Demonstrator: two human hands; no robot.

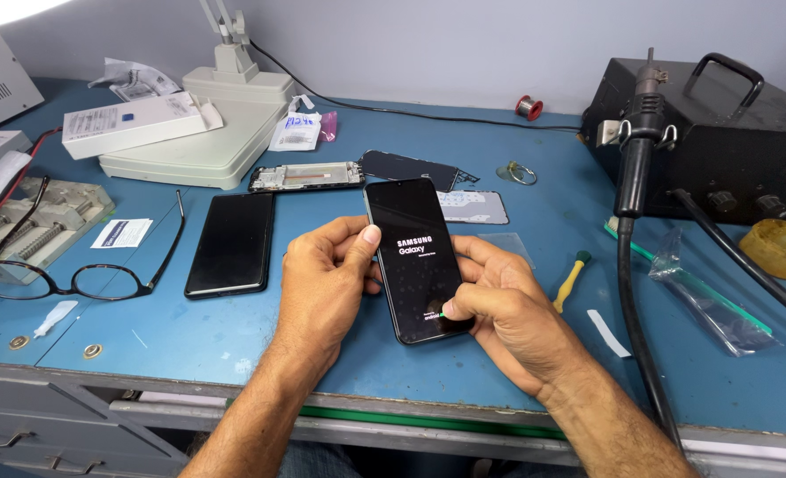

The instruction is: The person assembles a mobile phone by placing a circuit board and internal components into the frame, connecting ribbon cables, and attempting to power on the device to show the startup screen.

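A black smartphone [415, 257] with a lit start-up screen is held above the blue workbench [189, 336], tilted slightly. My left hand [322, 283] grips its left edge, thumb resting on the side. My right hand [508, 310] holds the lower right corner, thumb pressed on the bottom of the screen. Both hands are closed around the same phone.
A second black phone [232, 243] lies face up at left, beside eyeglasses [65, 274]. A phone frame [306, 177] and a dark panel [408, 166] lie behind. A yellow-handled screwdriver [571, 280], a black soldering station [720, 133] with its hose, a lamp base [207, 146].
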